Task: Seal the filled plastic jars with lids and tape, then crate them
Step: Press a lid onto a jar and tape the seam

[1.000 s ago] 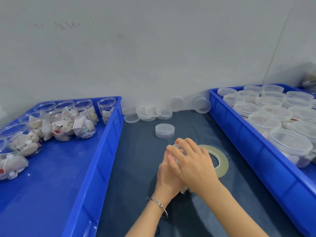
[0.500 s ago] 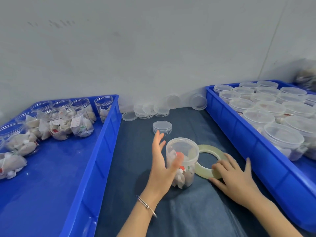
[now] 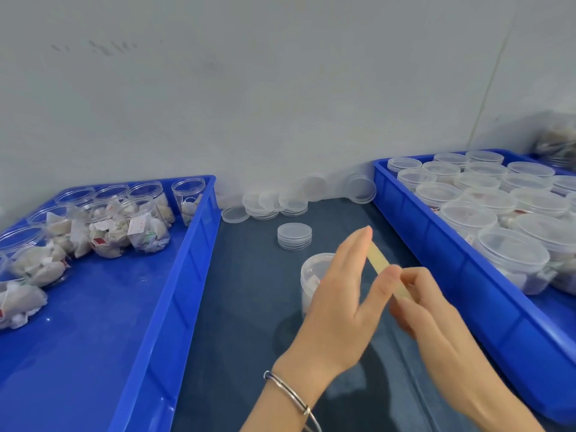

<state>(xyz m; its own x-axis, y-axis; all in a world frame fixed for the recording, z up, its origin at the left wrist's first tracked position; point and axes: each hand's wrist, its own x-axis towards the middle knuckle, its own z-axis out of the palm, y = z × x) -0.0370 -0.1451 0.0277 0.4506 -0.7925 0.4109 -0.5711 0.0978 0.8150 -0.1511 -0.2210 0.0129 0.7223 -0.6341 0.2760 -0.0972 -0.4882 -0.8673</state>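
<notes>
Tape roll (image 3: 378, 260) edge-on, pinched between my left hand (image 3: 339, 302) and right hand (image 3: 417, 302); lidded jar (image 3: 313, 275) just left, behind left hand.

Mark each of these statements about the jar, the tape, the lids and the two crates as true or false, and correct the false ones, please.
1. The jar on the dark mat between the hands has a lid on it. True.
2. Both hands hold the tape roll up, seen edge-on. True: the left hand and the right hand meet at it.
3. The jars in the left crate are all lidded. False: they stand open.
4. The right crate holds only loose lids. False: it holds lidded jars.
5. A small stack of lids lies on the mat beyond the jar. True.
</notes>
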